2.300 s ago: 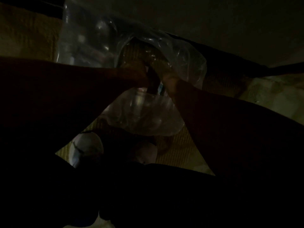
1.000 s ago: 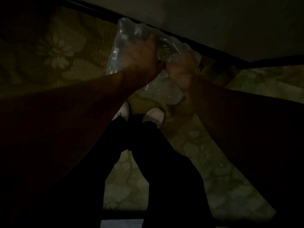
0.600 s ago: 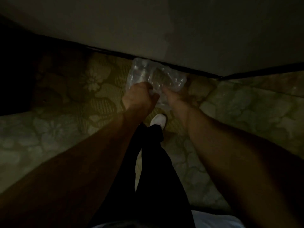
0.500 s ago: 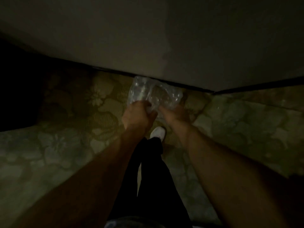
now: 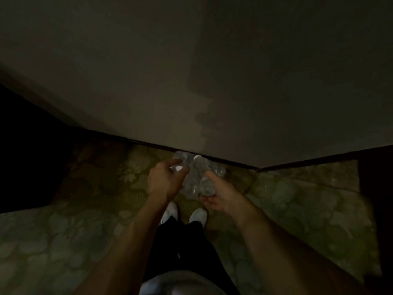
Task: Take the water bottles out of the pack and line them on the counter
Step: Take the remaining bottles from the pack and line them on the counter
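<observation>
Head-camera view, dim light: a person standing on a floral-patterned carpet (image 5: 74, 237) holds a clear plastic pack of water bottles (image 5: 194, 179) in the air above their white shoes (image 5: 185, 213), near the dark baseboard (image 5: 127, 141) of a plain wall (image 5: 191, 71). The left hand (image 5: 163, 182) grips the pack's left side, fingers curled over the wrap near a white bottle cap (image 5: 178, 168). The right hand (image 5: 219, 194) cups the pack's lower right from beneath, fingers curled around a bottle's base. Bottles lie bunched inside the film; their number cannot be told. Black trousers (image 5: 180, 252) fill the lower centre.
</observation>
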Demonstrator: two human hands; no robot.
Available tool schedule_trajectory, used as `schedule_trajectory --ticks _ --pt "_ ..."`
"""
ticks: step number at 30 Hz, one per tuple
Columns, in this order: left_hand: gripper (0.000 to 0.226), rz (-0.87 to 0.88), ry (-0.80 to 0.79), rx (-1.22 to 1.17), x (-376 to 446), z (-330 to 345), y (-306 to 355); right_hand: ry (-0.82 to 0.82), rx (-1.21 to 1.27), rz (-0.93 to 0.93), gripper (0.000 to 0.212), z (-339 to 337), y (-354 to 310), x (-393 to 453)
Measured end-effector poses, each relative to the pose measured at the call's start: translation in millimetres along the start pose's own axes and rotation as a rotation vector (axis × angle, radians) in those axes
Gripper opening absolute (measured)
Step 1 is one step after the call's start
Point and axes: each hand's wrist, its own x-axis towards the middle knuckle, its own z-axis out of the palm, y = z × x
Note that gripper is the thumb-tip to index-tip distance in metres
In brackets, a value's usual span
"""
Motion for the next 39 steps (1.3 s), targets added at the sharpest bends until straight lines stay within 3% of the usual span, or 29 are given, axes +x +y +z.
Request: schedule_trajectory --ticks 4,8,12,20,23,31,37,39 --pt "0.036 0.029 -0.005 -0.065 -13 -23 6 0.057 -0.029 -0.061 0.036 11 -6 -21" --pt "0.041 0.096 0.019 -0.055 -20 -41 22 0.177 -0.110 -0.154 0.049 36 -18 -33" --pt "0.017 0.155 0.074 -0.012 -26 -67 36 0.157 -0.110 -0.242 0.050 46 -24 -48" --pt "0.013 0.320 0.180 0.133 -30 -114 60 0.128 -0.174 -0.389 0.061 75 -47 -73" --pt "0.009 0.339 0.244 0.237 -35 -123 69 0.072 -0.187 -0.417 0.056 83 -48 -84" --pt "0.025 0.300 0.362 0.399 -63 -159 64 -0.002 -0.321 -0.628 0.057 112 -43 -117" --pt "0.024 0.332 0.458 0.312 -102 -189 63 -0.236 -0.184 -0.632 0.038 115 -25 -146" --pt "0.027 0.343 0.543 0.281 -120 -198 64 -0.338 -0.111 -0.615 0.046 112 -20 -159"
